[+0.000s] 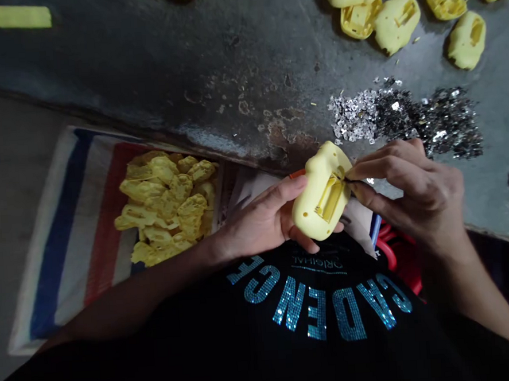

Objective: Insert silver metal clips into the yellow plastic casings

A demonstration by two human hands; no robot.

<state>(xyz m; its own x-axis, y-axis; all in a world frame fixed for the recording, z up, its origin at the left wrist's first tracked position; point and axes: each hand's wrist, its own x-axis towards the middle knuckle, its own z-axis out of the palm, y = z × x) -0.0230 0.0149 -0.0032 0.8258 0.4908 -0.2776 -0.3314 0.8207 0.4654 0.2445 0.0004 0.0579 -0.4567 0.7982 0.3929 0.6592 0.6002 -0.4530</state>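
My left hand (273, 212) holds a yellow plastic housing (314, 178) above the table's near edge, thumb on its side and fingers beneath. The housing is tilted, its outer face up, with a long open battery compartment (329, 199) and small round holes. My right hand (409, 181) is closed in a pinch at the compartment's upper right end. A small dark piece shows between thumb and forefinger; it looks like one of the thin metal contacts, mostly hidden by the fingertips. Just beyond lie heaps of silvery contacts (355, 115) and darker contacts (446, 124).
More yellow housings (397, 23) lie on the grey metal table (143, 65) at the far right. Left, below the edge, a striped woven sack (96, 223) lies beside a heap of yellow plastic parts (164, 202). A yellow strip (19, 17) lies far left. Something red (391, 251) hangs under my right forearm.
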